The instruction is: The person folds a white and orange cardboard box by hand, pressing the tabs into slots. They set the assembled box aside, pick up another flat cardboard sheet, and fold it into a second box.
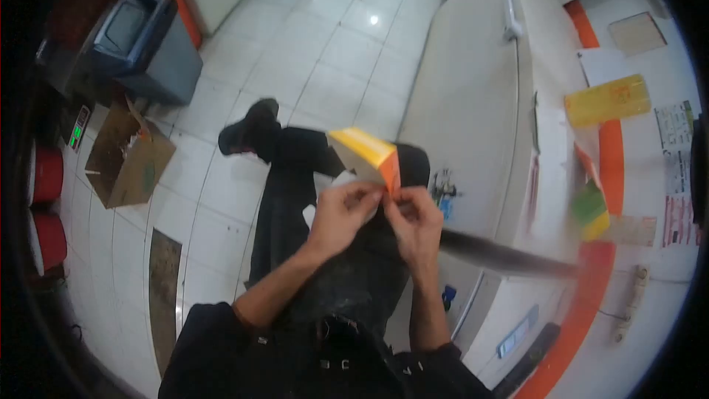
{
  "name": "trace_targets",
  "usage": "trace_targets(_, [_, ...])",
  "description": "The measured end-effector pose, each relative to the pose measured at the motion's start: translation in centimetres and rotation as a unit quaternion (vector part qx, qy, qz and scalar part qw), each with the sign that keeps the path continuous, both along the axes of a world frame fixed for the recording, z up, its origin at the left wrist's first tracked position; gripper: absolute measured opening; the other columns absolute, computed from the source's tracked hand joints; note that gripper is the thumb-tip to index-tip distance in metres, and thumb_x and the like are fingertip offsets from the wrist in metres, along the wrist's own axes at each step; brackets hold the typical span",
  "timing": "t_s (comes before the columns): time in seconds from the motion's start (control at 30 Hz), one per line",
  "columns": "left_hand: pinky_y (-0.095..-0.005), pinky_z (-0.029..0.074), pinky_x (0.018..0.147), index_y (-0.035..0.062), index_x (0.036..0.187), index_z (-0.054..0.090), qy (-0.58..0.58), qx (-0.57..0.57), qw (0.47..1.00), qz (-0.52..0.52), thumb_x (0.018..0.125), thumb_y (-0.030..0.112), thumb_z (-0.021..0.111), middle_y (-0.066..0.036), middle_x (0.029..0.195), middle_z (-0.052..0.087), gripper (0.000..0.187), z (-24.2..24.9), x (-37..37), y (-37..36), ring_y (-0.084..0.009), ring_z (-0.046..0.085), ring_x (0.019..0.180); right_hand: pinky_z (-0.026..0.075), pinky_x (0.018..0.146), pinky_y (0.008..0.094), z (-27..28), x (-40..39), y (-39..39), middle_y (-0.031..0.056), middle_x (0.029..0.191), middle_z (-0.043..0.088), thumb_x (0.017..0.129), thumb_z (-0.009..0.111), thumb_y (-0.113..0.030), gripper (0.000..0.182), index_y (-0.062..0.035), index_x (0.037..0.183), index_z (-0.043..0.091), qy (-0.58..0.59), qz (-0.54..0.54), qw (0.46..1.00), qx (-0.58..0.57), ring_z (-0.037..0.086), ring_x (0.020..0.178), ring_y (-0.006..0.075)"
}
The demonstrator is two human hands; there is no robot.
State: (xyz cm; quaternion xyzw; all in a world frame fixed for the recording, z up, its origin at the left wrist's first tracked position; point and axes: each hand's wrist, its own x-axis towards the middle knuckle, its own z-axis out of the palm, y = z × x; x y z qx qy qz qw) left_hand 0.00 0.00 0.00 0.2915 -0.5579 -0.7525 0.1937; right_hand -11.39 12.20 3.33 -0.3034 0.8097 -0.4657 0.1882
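A folded piece of yellow and orange card [367, 149], grey-brown on one face, is held up over my lap. My left hand [340, 216] pinches its lower orange corner from the left, thumb and forefinger pressed together. From the right, my right hand [415, 220] grips the same corner, its fingertips almost meeting those of the left. White paper-like pieces [309, 216] show behind and beside my left hand, over my dark trousers. The fingers hide the lower end of the card.
An open cardboard box [133, 155] and a grey bin [159, 52] stand on the tiled floor at left. Red tubs [49, 240] are at the far left. A white cabinet or freezer [473, 89] runs along my right, with a yellow roll [609, 100] beyond it.
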Motion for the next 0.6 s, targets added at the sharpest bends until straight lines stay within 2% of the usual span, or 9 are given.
trace_targets(0.07, [-0.0287, 0.058, 0.091, -0.007, 0.118, 0.075, 0.059, 0.087, 0.994, -0.002, 0.101, 0.007, 0.072, -0.011, 0.108, 0.078, 0.022, 0.7, 0.5, 0.3, -0.0145, 0.072, 0.1, 0.051, 0.063, 0.0229, 2.2, 1.2, -0.3, 0.0043, 0.092, 0.07, 0.096, 0.079, -0.006, 0.014, 0.0032, 0.101, 0.069, -0.118, -0.038, 0.992, -0.035, 0.065, 0.073, 0.008])
trace_targets(0.1, [-0.0293, 0.058, 0.091, -0.0071, 0.117, 0.075, 0.067, 0.082, 0.994, -0.009, 0.101, 0.006, 0.072, -0.011, 0.107, 0.078, 0.021, -2.3, -0.5, 0.7, -0.0141, 0.072, 0.099, 0.051, 0.063, 0.0229, -0.3, 0.4, 0.1, 0.0043, 0.092, 0.07, 0.096, 0.079, -0.006, 0.014, 0.0032, 0.101, 0.069, -0.12, -0.043, 0.992, -0.021, 0.065, 0.073, 0.008])
trace_targets(0.2, [-0.0302, 0.06, 0.093, -0.0065, 0.117, 0.074, 0.098, 0.168, 0.981, -0.011, 0.101, 0.006, 0.072, -0.011, 0.108, 0.077, 0.021, -2.8, -0.3, 1.1, -0.0144, 0.072, 0.1, 0.053, 0.067, 0.0222, -1.0, 0.8, 0.5, 0.0059, 0.094, 0.072, 0.097, 0.078, -0.006, 0.015, 0.0052, 0.103, 0.069, -0.181, -0.07, 0.98, -0.046, 0.07, 0.078, 0.0092])
trace_targets(0.4, [-0.0289, 0.06, 0.093, -0.0067, 0.12, 0.072, 0.051, 0.208, 0.977, -0.009, 0.101, 0.006, 0.072, -0.012, 0.11, 0.076, 0.023, -5.3, -0.3, 1.7, -0.0158, 0.073, 0.101, 0.054, 0.072, 0.0225, -3.2, 0.6, 1.9, 0.0061, 0.094, 0.073, 0.097, 0.077, -0.007, 0.016, 0.0052, 0.104, 0.069, -0.208, -0.069, 0.975, -0.03, 0.071, 0.082, 0.0103])
trace_targets(0.6, [-0.028, 0.061, 0.093, -0.0056, 0.121, 0.071, 0.058, 0.228, 0.972, -0.018, 0.102, 0.008, 0.072, -0.013, 0.109, 0.076, 0.024, -4.9, -0.4, 1.6, -0.0148, 0.074, 0.101, 0.054, 0.073, 0.0223, -3.4, 0.9, 1.8, 0.0044, 0.095, 0.073, 0.098, 0.077, -0.008, 0.017, 0.0052, 0.105, 0.069, -0.183, -0.075, 0.98, -0.013, 0.069, 0.084, 0.0092])
